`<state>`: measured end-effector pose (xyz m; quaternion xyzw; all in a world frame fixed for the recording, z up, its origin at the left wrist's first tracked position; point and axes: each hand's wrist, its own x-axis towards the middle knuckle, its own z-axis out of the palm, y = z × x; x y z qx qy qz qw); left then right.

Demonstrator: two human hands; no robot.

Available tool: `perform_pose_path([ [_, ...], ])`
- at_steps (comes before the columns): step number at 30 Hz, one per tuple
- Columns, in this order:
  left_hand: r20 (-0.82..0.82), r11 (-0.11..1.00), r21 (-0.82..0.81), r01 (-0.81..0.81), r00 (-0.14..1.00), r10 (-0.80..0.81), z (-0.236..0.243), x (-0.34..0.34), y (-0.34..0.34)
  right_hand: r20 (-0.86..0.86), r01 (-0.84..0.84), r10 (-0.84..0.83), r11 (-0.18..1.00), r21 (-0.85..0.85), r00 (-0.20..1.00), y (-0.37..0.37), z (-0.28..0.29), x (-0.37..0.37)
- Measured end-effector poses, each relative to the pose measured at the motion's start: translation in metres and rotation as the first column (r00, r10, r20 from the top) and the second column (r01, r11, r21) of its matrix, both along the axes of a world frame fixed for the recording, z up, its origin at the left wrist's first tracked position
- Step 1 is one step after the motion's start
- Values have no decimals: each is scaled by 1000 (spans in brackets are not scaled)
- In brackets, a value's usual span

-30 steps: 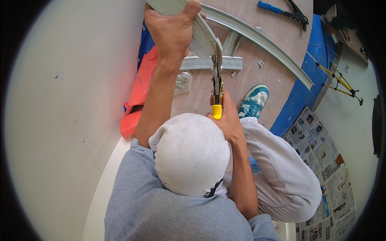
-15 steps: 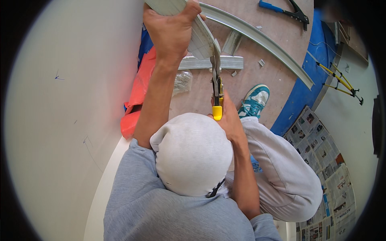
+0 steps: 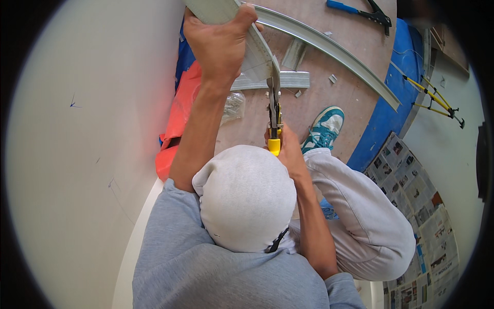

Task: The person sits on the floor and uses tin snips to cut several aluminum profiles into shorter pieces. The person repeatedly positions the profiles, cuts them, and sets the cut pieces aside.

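Observation:
My left hand (image 3: 218,49) is wrapped round a pale grey metal channel (image 3: 260,54), thumb over its edge, at the top of the view. In my right hand (image 3: 291,152) is a pair of tin snips (image 3: 273,105) with yellow grips, pointing away from me. The snips' blades meet the near end of the channel, at its right-hand edge. How far they bite into the metal cannot be made out. Part of the right hand is hidden behind the snips and a rounded off-white cloth shape (image 3: 247,198) between my arms.
On the board floor lie a long metal channel (image 3: 329,47), a shorter ribbed piece (image 3: 293,80), small metal scraps (image 3: 333,79) and a clear plastic bag (image 3: 234,106). A blue-handled riveter (image 3: 365,13) lies farther off. Red sheeting (image 3: 182,110) lines the left wall; a yellow tripod (image 3: 432,98) and newspapers (image 3: 411,185) are at right.
The snips have shifted slightly toward me and to the left, their blades still at the channel's end. My left hand keeps its hold in nearly the same place.

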<state>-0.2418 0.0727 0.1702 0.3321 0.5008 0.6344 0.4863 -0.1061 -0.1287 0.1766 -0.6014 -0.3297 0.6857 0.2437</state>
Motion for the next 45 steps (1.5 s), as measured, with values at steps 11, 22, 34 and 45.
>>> perform_pose_path([
  [11, -63, 998, -45, 41, 997, -43, -5, -6, -6, -30, 59, -62, 993, -99, 998, -9, -10, -9],
  [22, -50, 989, -77, 125, 990, -129, 6, -17, -12, -34, 56, -60, 993, -106, 998, -1, 7, -4],
  [34, -150, 998, 4, 59, 987, -58, -15, -6, -7, 38, 86, -85, 996, -35, 996, -13, -17, -11],
  [45, -275, 994, -75, 80, 957, -98, -26, -5, 14, 230, 33, -28, 999, -18, 973, -21, -33, -5],
])
